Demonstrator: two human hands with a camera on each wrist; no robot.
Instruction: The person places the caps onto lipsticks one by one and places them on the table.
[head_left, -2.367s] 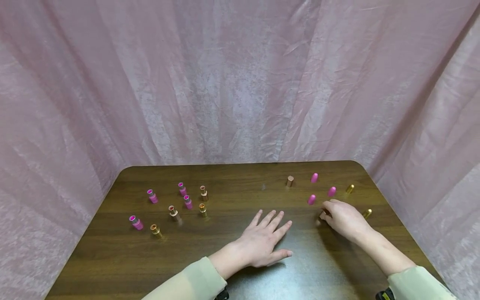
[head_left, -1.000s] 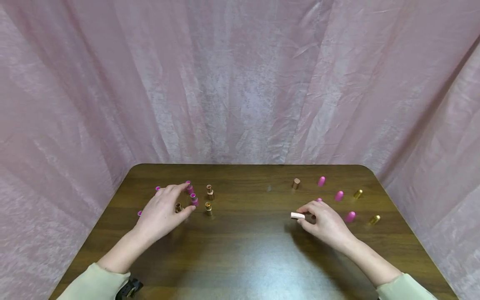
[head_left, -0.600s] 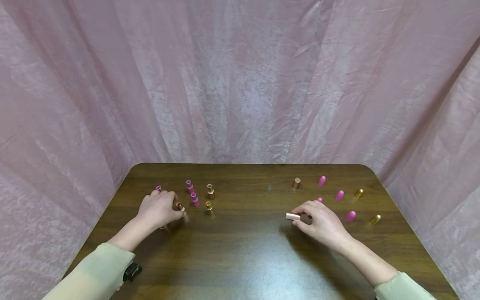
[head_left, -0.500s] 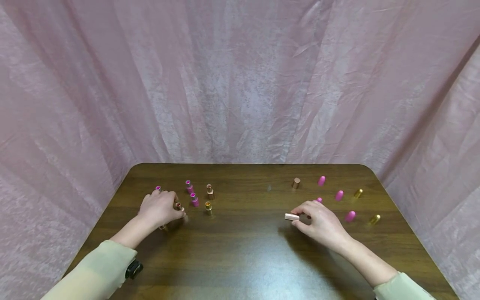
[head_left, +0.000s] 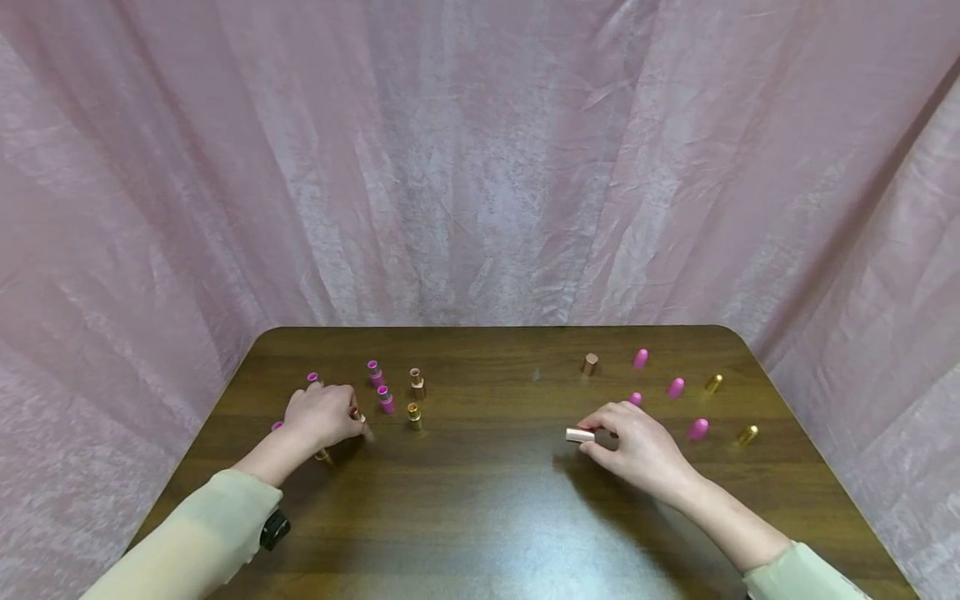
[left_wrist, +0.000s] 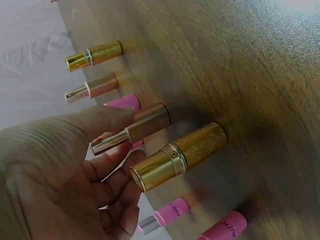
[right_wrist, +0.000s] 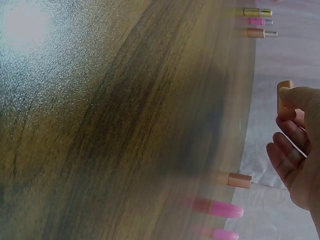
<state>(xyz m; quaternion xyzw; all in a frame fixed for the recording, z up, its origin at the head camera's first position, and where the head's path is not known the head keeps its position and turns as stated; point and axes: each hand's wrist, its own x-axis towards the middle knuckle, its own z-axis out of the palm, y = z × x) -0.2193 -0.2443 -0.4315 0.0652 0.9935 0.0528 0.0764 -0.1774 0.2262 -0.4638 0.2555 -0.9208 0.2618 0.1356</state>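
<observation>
In the head view my left hand (head_left: 322, 412) is at the left group, its thumb and fingers pinching an uncapped rose-gold lipstick tube (left_wrist: 152, 122) that stands on the table. A gold lipstick tube (left_wrist: 205, 145) stands close beside it, nearer the camera in the left wrist view. My right hand (head_left: 636, 440) holds a rose-gold lipstick cap (head_left: 579, 435) between thumb and fingertips, tipped sideways above the table. The same cap (right_wrist: 282, 105) shows in the right wrist view, with the other fingers loosely bent below it.
Pink lipstick tubes (head_left: 385, 400), another rose-gold tube (head_left: 417, 383) and a gold tube (head_left: 415, 417) stand at left. Around the right hand are several pink caps (head_left: 676, 387), gold caps (head_left: 747, 435) and a rose-gold cap (head_left: 590, 363). A pink curtain (head_left: 480, 167) hangs behind the table.
My left hand has gone from lying flat mid-table to the rose-gold tube and taken hold of it. My right hand has lifted the rose-gold cap and shifted left with it.
</observation>
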